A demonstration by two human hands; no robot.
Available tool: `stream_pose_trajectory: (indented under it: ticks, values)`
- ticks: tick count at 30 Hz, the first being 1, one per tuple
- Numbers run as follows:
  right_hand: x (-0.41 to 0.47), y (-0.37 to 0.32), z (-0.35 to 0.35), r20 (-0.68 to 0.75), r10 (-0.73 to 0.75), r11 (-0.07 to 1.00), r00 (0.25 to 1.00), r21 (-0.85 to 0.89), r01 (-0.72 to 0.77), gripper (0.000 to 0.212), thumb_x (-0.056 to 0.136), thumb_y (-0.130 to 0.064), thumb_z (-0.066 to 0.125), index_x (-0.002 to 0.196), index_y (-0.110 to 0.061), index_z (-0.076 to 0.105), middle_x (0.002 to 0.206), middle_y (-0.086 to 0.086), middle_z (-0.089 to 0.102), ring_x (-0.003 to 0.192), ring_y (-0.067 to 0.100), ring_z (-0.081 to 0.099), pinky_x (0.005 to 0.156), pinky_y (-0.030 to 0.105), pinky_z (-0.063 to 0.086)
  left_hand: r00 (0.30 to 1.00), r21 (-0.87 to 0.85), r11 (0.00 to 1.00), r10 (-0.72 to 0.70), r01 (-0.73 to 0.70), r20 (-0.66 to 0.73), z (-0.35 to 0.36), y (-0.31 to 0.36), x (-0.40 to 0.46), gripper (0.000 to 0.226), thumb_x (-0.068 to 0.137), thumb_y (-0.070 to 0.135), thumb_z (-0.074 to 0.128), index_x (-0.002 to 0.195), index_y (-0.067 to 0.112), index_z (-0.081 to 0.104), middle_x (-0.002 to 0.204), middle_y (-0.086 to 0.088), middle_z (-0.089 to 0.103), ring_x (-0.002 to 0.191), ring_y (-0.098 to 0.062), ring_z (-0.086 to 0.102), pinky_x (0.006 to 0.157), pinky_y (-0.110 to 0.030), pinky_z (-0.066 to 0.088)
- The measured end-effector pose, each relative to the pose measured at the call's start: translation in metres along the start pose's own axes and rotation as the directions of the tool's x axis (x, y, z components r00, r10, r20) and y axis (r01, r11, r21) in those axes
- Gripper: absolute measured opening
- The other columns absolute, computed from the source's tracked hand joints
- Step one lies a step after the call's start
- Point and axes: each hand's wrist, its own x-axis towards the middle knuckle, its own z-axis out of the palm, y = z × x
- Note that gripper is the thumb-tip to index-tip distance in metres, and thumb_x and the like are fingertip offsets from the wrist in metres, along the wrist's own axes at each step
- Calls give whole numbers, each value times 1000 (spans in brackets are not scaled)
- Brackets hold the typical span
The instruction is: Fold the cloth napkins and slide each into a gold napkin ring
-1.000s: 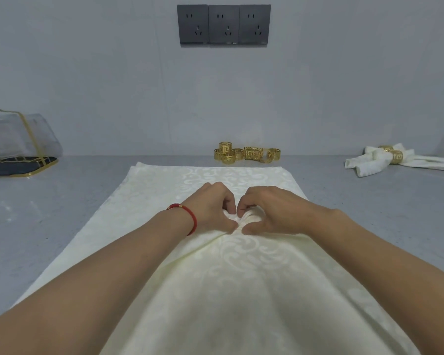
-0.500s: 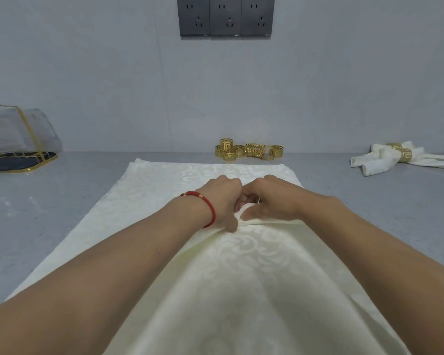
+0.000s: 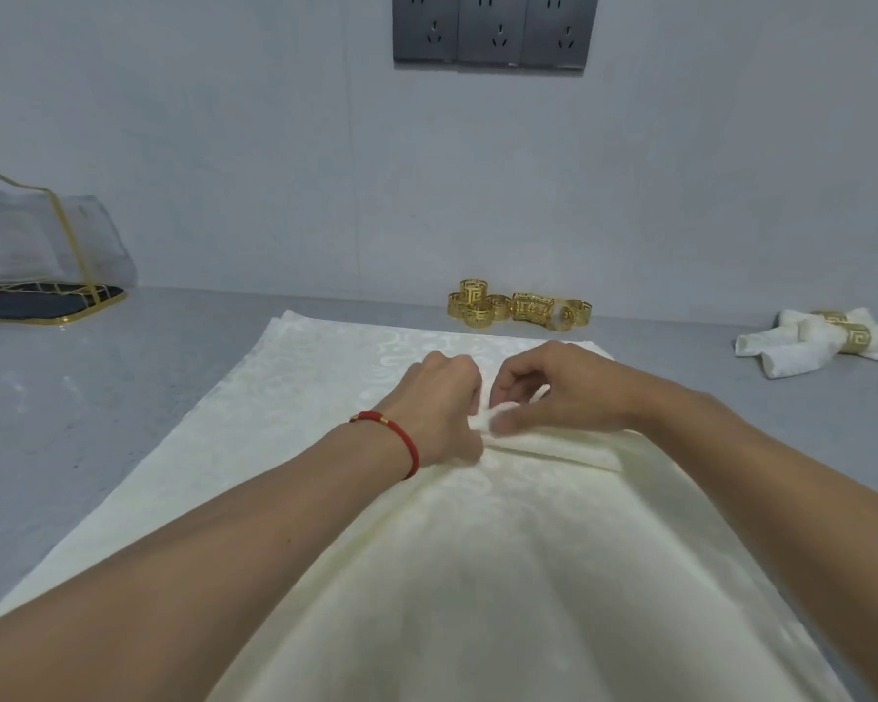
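A cream damask napkin (image 3: 325, 377) lies spread on the grey table, its near part lifted into a ridge under my arms. My left hand (image 3: 439, 405), with a red cord on its wrist, and my right hand (image 3: 553, 392) meet at the napkin's middle. Both pinch a small bunched fold of the cloth between fingers and thumb. Several gold napkin rings (image 3: 518, 309) lie in a cluster against the back wall, beyond my hands.
Two folded white napkins in gold rings (image 3: 827, 339) lie at the far right. A gold-framed stand with a dark base (image 3: 41, 298) holding pale cloth sits at the far left. Wall sockets (image 3: 492, 30) are above. Bare grey table (image 3: 97, 397) flanks the napkin.
Both hands have shifted slightly away from me along the napkin, gathering more cloth into the pinched fold. My right fingers have lifted and spread a little.
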Motion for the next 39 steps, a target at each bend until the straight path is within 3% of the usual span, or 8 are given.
stream_pose_trajectory:
  ticks: [4,10,13,16,22,29,33,39]
  values:
    - [35,13,-1,-162,91,995,983,63,-82,30,102,-46,55,94,-26,75,107,-7,75,102,10,67,90,25,49,975,47,986,-153,163,-159,-20,-61,13,31,69,24,79,75,22,48,97,-7,60,95,-31,54,73,-33,41]
    - [126,59,3,-449,146,928,882,-247,-279,29,103,-18,41,81,-12,60,83,6,59,85,29,57,62,35,37,858,125,939,-231,320,-459,-5,-111,13,16,68,14,72,72,9,58,69,-6,60,70,-32,55,65,-37,41]
    - [169,65,8,-521,138,843,842,-385,-376,31,99,-16,47,118,-26,70,133,8,56,123,32,52,94,45,46,842,198,928,-177,315,-510,5,-118,14,15,65,14,71,68,12,56,64,-3,57,62,-31,52,63,-36,37]
    - [203,63,4,-476,106,827,873,-445,-343,43,101,-14,47,139,-30,59,162,-1,34,150,27,25,114,55,29,829,208,928,-157,310,-536,7,-118,17,14,66,15,70,69,13,56,65,-1,57,61,-29,52,60,-33,33]
    - [227,58,-1,-567,99,756,818,-491,-432,29,89,6,57,102,-15,73,101,7,66,112,29,51,94,47,36,825,204,921,-178,332,-536,7,-119,19,11,71,21,65,74,16,56,69,2,58,66,-28,53,58,-32,32]
    - [145,29,-25,-726,14,985,687,-108,-135,42,100,-8,54,140,-16,54,105,5,64,100,23,57,90,37,49,797,195,932,-139,307,-588,5,-120,15,19,63,16,72,67,14,54,61,1,55,55,-31,49,51,-30,34]
    - [73,16,-38,-732,70,993,677,-11,-114,26,100,-14,57,124,-14,66,101,0,66,103,23,62,90,34,46,791,223,932,-97,285,-605,-2,-113,8,25,59,14,78,63,12,54,56,-1,55,50,-29,47,48,-28,33]
    - [-21,33,-5,-657,328,895,679,447,0,42,88,-35,77,128,-36,66,102,-7,67,101,14,66,90,32,52,770,212,958,-15,195,-638,-10,-95,-3,28,57,9,79,59,11,51,52,-1,52,47,-29,46,50,-28,31]
